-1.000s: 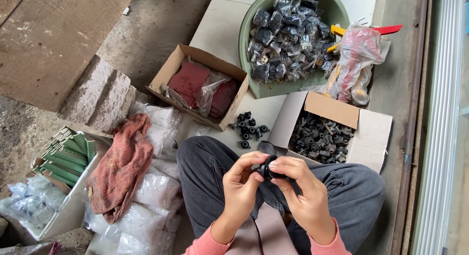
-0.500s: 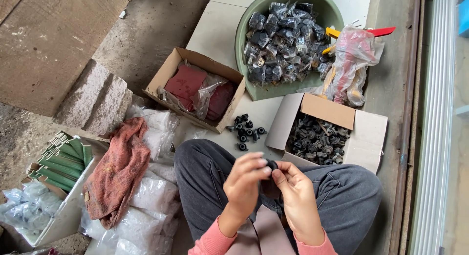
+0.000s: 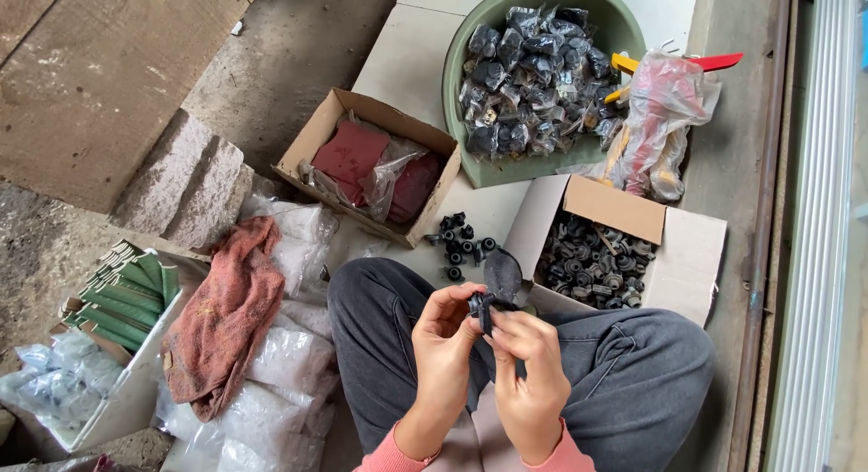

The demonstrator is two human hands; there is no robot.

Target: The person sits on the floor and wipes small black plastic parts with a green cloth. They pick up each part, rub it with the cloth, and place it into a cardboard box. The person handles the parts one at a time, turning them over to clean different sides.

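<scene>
Both hands meet above my lap, over grey trousers. My left hand [image 3: 445, 345] and my right hand [image 3: 527, 359] pinch the same small black rubber part [image 3: 480, 304] between their fingertips. A thin black disc [image 3: 503, 274] stands just above the fingers, touching the part. A few loose black parts [image 3: 461, 241] lie on the floor just beyond my knees. To the right, an open cardboard box [image 3: 674, 255] holds many more of the same black parts.
A green basin [image 3: 624, 20] of bagged black parts sits at the top. A cardboard box with red sheets [image 3: 366, 160] stands left of it. A reddish rag [image 3: 226, 314] lies over clear plastic bags [image 3: 280, 382]. Green packets [image 3: 127, 296] fill a box at far left.
My hands have drawn a little toward my lap and the black disc now sticks up above the fingertips. The view has shifted slightly.
</scene>
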